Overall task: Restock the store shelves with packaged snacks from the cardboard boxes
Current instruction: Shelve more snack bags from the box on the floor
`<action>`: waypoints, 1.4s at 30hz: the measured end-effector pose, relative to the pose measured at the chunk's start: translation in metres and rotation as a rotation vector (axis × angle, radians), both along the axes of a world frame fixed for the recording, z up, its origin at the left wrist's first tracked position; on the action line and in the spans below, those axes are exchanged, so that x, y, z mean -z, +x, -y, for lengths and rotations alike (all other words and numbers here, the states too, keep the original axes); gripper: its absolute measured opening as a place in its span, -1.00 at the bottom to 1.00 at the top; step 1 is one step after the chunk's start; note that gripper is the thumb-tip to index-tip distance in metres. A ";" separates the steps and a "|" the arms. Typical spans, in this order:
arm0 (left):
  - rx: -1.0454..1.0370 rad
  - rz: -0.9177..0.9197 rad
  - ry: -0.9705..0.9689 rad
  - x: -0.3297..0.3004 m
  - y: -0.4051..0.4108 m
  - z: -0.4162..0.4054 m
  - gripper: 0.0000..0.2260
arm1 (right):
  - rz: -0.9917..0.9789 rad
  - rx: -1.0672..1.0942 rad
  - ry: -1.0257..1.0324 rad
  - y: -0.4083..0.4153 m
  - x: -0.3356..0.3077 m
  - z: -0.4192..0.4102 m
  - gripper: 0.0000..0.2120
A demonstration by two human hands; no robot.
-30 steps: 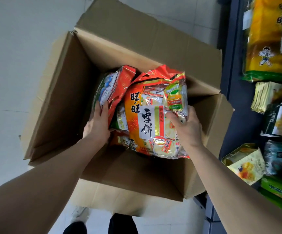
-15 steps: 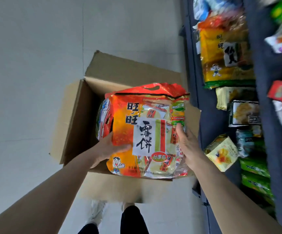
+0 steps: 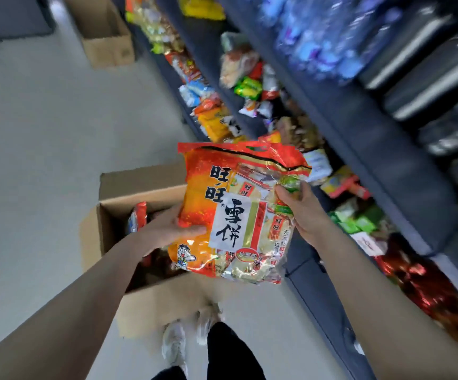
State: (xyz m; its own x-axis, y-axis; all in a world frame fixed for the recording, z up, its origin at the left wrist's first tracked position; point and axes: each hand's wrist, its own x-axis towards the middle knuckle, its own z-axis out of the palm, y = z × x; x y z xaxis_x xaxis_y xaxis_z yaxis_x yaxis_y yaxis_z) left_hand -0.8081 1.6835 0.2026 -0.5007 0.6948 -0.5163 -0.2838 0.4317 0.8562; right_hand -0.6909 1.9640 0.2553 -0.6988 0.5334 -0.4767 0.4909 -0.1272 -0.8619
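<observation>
While each hand point(image 3: 167, 229) point(image 3: 302, 212) grips a side, the snack bag point(image 3: 233, 212) stands upright — red top up.

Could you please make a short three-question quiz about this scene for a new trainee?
1. True or false: both hands grip the orange snack bag.
2. The open cardboard box under the bag is: A) empty B) still holding packs C) taped shut.
3. Fill in: the shelves stand on the person's ____ side.

Key: 1 true, the left hand and the right hand both hold it; 2 B; 3 right.
</observation>
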 end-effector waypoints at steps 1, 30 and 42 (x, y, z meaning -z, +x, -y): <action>0.018 -0.050 -0.001 -0.018 0.001 -0.011 -0.32 | -0.022 0.042 0.024 0.022 -0.021 -0.006 -0.68; 0.500 -1.763 0.686 -0.469 0.480 -0.374 -0.55 | -0.435 1.053 0.872 0.712 -0.438 -0.063 -0.72; 0.566 -1.849 0.675 -0.501 0.624 -0.474 -0.49 | -0.639 1.504 0.843 0.871 -0.497 -0.146 -0.73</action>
